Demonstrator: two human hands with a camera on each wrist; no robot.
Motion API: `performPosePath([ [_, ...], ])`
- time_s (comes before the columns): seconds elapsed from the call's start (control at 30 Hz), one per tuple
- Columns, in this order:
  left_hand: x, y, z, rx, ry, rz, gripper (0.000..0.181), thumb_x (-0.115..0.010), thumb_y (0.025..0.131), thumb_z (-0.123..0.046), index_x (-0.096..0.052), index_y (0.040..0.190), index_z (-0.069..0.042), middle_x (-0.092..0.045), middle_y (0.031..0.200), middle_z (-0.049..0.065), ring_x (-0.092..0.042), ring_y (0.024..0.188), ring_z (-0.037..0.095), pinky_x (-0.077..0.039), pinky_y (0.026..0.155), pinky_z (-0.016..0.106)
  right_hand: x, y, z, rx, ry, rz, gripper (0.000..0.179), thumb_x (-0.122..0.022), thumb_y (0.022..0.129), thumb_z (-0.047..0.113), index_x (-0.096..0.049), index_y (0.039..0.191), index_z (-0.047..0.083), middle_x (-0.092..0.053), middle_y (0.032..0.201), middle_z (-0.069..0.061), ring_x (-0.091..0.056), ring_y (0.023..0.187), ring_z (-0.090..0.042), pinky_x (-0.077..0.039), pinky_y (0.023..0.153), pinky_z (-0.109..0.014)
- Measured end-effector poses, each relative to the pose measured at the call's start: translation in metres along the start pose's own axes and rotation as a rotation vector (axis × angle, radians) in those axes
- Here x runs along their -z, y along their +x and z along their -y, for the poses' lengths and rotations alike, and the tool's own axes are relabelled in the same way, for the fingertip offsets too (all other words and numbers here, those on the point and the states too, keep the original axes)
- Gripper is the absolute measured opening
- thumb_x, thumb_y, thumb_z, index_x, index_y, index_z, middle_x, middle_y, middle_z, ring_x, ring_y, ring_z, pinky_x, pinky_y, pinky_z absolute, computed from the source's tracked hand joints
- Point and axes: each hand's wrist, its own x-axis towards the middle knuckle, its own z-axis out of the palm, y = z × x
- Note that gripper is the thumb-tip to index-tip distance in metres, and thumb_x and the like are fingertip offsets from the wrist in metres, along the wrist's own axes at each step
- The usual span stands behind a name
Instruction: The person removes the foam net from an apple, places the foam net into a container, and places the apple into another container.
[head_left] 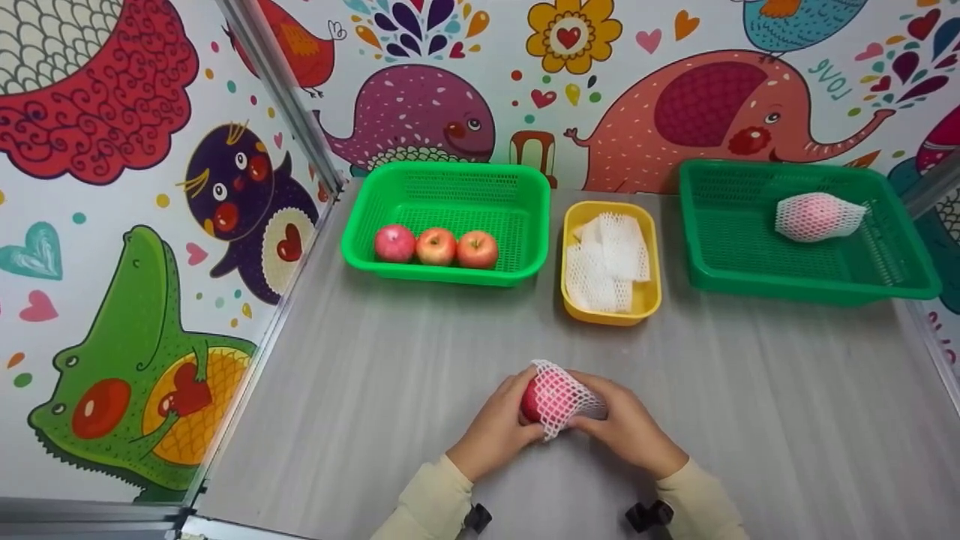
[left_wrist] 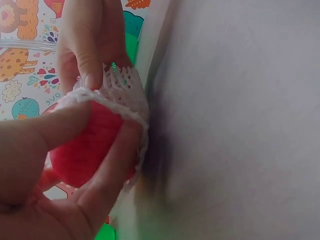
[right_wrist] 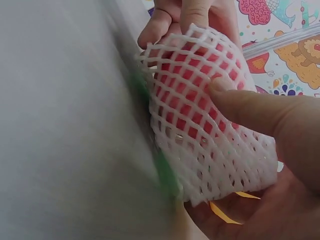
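Note:
Over the near middle of the table, both hands hold a red apple [left_wrist: 85, 150] partly inside a white foam net sleeve [right_wrist: 215, 160]. My left hand [head_left: 499, 427] grips the apple's bare end, thumb and fingers curled around it at the net's edge. From the other side, my right hand [head_left: 630, 424] holds the sleeve, its thumb pressing on the mesh over the apple. Part of the sleeve extends past the apple toward the right palm. In the left wrist view, red skin shows beyond the net's rim; the right wrist view shows mesh covering the rest.
A bright green basket [head_left: 450, 276] at the back left holds three apples [head_left: 436, 247]. Beside it, a yellow bin [head_left: 611, 318] contains several flat foam nets [head_left: 609, 262]. At the back right, a dark green basket [head_left: 750, 255] holds one netted fruit [head_left: 817, 217]. Printed walls [head_left: 555, 127] border the table.

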Motion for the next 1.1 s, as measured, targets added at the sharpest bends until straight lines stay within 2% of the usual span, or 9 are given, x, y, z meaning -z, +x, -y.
performPosePath([
  [0.07, 0.000, 0.000, 0.000, -0.009, 0.016, -0.013, 0.088, -0.088, 0.090, -0.003, -0.040, 0.165, -0.004, -0.055, 0.150, 0.014, -0.056, 0.135, 0.024, -0.048, 0.114, 0.041, 0.000, 0.000, 0.000, 0.004, 0.005, -0.006, 0.067, -0.092, 0.089, 0.012, -0.064, 0.149, 0.007, -0.067, 0.146, -0.003, -0.061, 0.136, -0.025, -0.046, 0.115, -0.052],
  [0.27, 0.004, 0.000, -0.001, -0.014, 0.007, -0.043, 0.086, -0.090, 0.090, -0.008, -0.045, 0.162, -0.005, -0.059, 0.146, 0.013, -0.058, 0.135, 0.024, -0.047, 0.115, 0.043, 0.006, -0.002, 0.000, -0.009, 0.024, -0.060, 0.053, -0.089, 0.091, 0.011, -0.071, 0.141, 0.012, -0.072, 0.137, 0.002, -0.065, 0.129, -0.022, -0.050, 0.112, -0.048],
  [0.43, 0.006, -0.001, -0.001, 0.015, -0.020, -0.037, 0.086, -0.090, 0.091, -0.012, -0.044, 0.163, -0.007, -0.058, 0.149, 0.012, -0.057, 0.137, 0.025, -0.045, 0.117, 0.046, 0.012, -0.005, 0.001, -0.009, 0.032, -0.136, 0.045, -0.085, 0.092, 0.000, -0.076, 0.134, 0.014, -0.074, 0.129, 0.001, -0.067, 0.119, -0.022, -0.056, 0.100, -0.035],
  [0.53, 0.008, -0.002, -0.001, 0.024, -0.030, -0.034, 0.085, -0.091, 0.092, -0.022, -0.045, 0.163, -0.011, -0.058, 0.151, 0.008, -0.056, 0.138, 0.023, -0.045, 0.117, 0.046, 0.015, -0.006, 0.001, -0.029, 0.028, -0.169, 0.042, -0.083, 0.093, -0.004, -0.078, 0.130, 0.017, -0.075, 0.124, 0.003, -0.067, 0.110, -0.019, -0.057, 0.088, -0.029],
  [0.7, 0.011, -0.005, 0.002, 0.009, -0.036, -0.049, 0.084, -0.090, 0.092, -0.038, -0.048, 0.161, -0.018, -0.059, 0.150, 0.001, -0.056, 0.136, 0.019, -0.047, 0.115, 0.045, 0.020, -0.010, -0.002, -0.055, 0.022, -0.272, 0.037, -0.078, 0.098, -0.004, -0.076, 0.130, 0.014, -0.073, 0.123, 0.005, -0.067, 0.106, -0.015, -0.058, 0.084, -0.030],
  [0.8, 0.011, -0.006, 0.005, 0.000, -0.033, -0.056, 0.081, -0.090, 0.092, -0.036, -0.050, 0.160, -0.019, -0.060, 0.148, 0.000, -0.058, 0.135, 0.020, -0.051, 0.112, 0.046, 0.025, -0.012, -0.005, -0.016, 0.071, -0.339, 0.033, -0.071, 0.099, -0.012, -0.077, 0.122, 0.011, -0.073, 0.122, 0.000, -0.067, 0.107, -0.016, -0.058, 0.080, -0.028],
  [0.97, 0.009, -0.008, 0.009, -0.007, -0.015, -0.048, 0.078, -0.092, 0.091, -0.031, -0.052, 0.157, -0.021, -0.061, 0.141, -0.001, -0.060, 0.130, 0.019, -0.054, 0.106, 0.046, 0.036, -0.013, -0.007, 0.036, 0.194, -0.415, 0.047, -0.057, 0.094, -0.026, -0.083, 0.106, 0.011, -0.071, 0.122, -0.010, -0.065, 0.112, -0.020, -0.057, 0.069, -0.023],
  [1.1, 0.009, -0.009, 0.009, -0.002, 0.010, -0.045, 0.077, -0.093, 0.090, -0.030, -0.054, 0.155, -0.022, -0.062, 0.139, -0.001, -0.061, 0.128, 0.018, -0.055, 0.106, 0.046, 0.046, -0.011, -0.004, -0.005, 0.241, -0.484, 0.042, -0.057, 0.096, -0.022, -0.084, 0.111, 0.007, -0.070, 0.126, -0.011, -0.063, 0.114, -0.019, -0.053, 0.076, -0.019],
])
